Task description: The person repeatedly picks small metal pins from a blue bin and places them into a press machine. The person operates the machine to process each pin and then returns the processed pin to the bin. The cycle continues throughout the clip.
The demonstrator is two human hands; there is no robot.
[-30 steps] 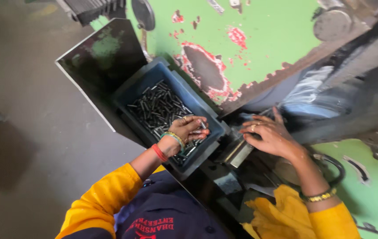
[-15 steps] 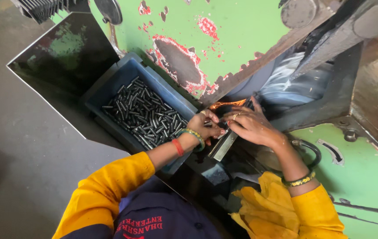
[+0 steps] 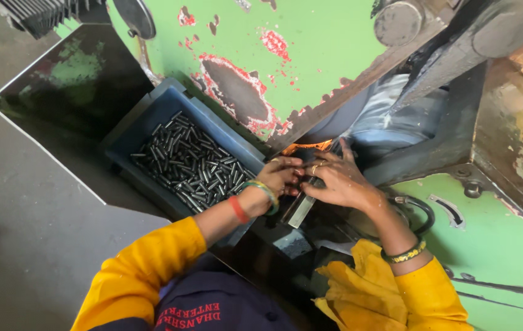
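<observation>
My left hand (image 3: 280, 176) is curled shut at the right rim of a blue bin (image 3: 151, 119) full of several short dark metal pins (image 3: 191, 165); what its fingers hold is hidden. My right hand (image 3: 338, 181) touches it fingertip to fingertip, fingers spread over the dark work area of a green press machine (image 3: 329, 37). A bright metal bar (image 3: 301, 210) lies just below both hands. An orange glow (image 3: 304, 146) shows behind the fingers.
A dark metal plate (image 3: 47, 92) lies under and left of the bin, on a grey floor (image 3: 16, 233). The machine's green base (image 3: 494, 245) with a black cable loop (image 3: 424, 211) sits at right. A yellow cloth (image 3: 366, 288) lies on my lap.
My left hand left the pins in the bin and moved right to meet my right hand at the machine. The view shifted so the bin sits further left.
</observation>
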